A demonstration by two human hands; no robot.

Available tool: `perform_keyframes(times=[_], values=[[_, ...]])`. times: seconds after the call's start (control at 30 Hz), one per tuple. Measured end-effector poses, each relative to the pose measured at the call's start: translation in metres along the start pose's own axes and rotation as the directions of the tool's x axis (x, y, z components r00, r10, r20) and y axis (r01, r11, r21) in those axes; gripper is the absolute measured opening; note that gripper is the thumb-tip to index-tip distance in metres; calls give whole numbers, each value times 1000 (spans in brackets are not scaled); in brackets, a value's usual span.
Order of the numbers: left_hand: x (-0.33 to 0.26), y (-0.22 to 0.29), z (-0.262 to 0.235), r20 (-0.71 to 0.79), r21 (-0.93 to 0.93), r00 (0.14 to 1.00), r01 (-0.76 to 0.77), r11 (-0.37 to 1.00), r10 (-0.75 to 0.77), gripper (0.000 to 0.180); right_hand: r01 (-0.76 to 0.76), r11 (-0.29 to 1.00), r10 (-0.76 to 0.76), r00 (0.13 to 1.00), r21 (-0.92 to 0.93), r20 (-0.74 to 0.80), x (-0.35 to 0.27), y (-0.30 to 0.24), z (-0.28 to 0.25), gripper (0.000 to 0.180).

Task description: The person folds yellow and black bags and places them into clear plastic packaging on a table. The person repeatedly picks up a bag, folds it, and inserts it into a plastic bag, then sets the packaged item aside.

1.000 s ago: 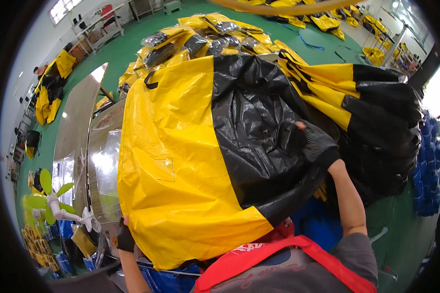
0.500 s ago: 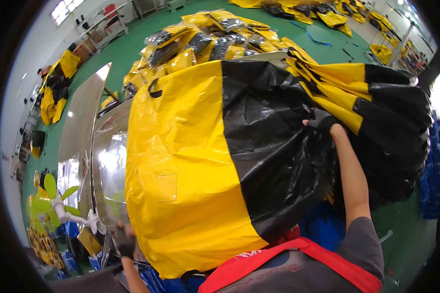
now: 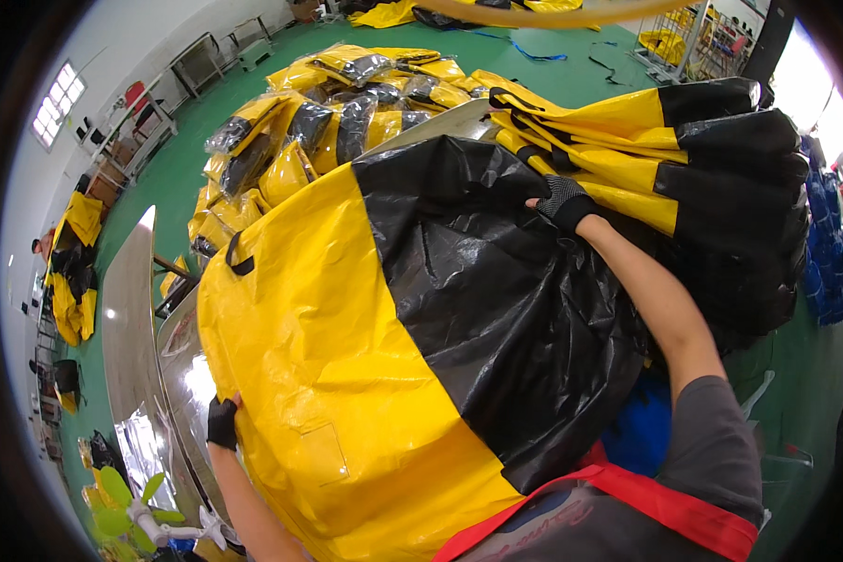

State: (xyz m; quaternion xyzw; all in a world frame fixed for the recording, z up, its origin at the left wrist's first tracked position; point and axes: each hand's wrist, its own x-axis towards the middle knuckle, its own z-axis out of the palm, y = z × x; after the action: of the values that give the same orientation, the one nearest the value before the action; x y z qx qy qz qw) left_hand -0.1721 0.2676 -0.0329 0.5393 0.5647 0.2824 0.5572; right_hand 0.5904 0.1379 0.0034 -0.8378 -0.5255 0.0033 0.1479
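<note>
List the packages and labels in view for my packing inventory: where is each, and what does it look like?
Clear-wrapped yellow and black folded bundles: heaped behind the sheet, glossy and flattish.
Rectangular yellow patch label: on the big yellow and black plastic sheet, near its lower edge, close to the gloved left hand.
Stack of folded yellow and black sheets: unwrapped, beyond the gloved right hand.
</note>
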Motion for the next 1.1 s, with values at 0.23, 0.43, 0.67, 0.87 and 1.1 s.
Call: perform_keyframes(times=[0.23,0.43,0.67,0.87,1.1], values=[[-26,-56,-18,-549,325,752,-209,922,364,55,-19,996,6,990,-89,-143,42,19,-43,39],[-101,79,216,-22,700,744,-466,542,668,71,-2,973,73,950,229,-303,10,-39,-43,86],[-46,83,351,821,386,407,-913,136,402,73,429,887,-462,824,170,329,-26,-39,-12,66],[-57,94,373,796,404,495,-863,304,348,76,233,972,-199,885,31,-421,20,-104,-63,91],[-69,81,423,779,330,392,-920,212,489,76,369,889,-419,895,-272,-156,124,-81,-41,50]])
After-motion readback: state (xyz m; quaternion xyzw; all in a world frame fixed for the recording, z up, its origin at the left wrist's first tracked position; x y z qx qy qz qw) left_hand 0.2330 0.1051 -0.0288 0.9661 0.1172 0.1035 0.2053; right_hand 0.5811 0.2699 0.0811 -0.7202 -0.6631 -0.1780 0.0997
